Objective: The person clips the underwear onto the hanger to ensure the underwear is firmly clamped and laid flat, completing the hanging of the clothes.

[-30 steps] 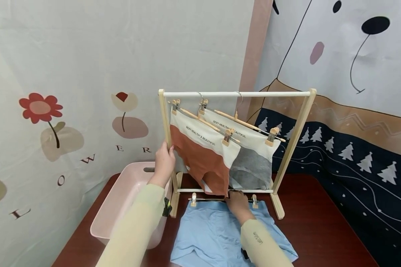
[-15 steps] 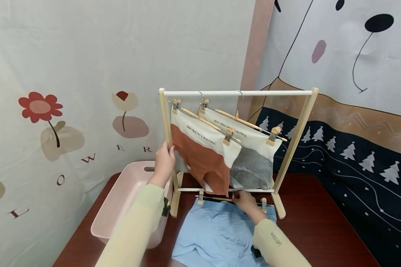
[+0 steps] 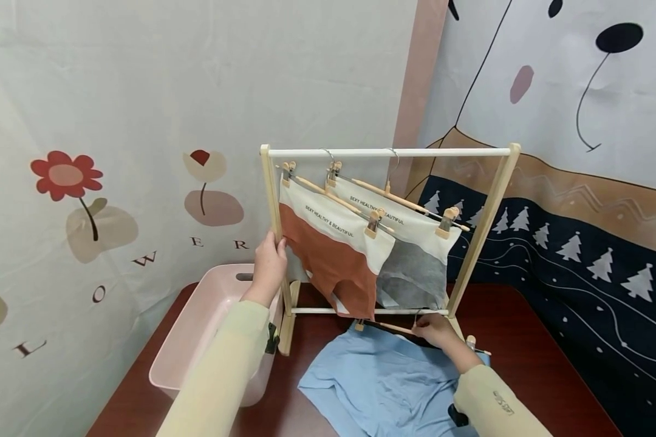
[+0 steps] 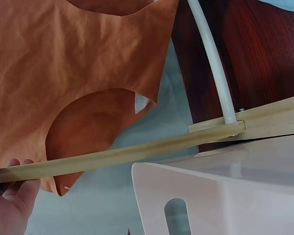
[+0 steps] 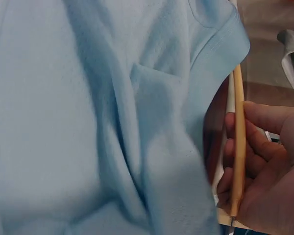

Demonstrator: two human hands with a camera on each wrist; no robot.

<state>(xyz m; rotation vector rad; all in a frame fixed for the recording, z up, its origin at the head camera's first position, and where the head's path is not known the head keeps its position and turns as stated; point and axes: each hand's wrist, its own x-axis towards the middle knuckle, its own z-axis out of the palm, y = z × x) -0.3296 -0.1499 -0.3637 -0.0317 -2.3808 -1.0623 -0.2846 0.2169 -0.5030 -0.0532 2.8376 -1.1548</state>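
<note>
My left hand [image 3: 269, 267] grips the left wooden post of a small drying rack [image 3: 388, 153]; the left wrist view shows its fingers round that post [image 4: 108, 157]. With my right hand [image 3: 438, 332] I hold the wooden bar of a clip hanger [image 5: 239, 142], near its middle. Light blue underpants [image 3: 388, 376] are clipped to this hanger and lie low in front of the rack, turned at an angle. On the rack's top rail hang rust-and-white underpants [image 3: 333, 255] and grey-and-white underpants [image 3: 415, 273], each on a clip hanger.
A pink plastic basin [image 3: 208, 340] stands left of the rack on the dark red table [image 3: 530, 364]. Behind are a pale wall cloth with printed flowers [image 3: 65, 176] and a navy cloth with printed trees [image 3: 568, 249].
My right hand has moved right with the clip hanger, and the light blue underpants have shifted and swung round with it. My left hand stays on the post.
</note>
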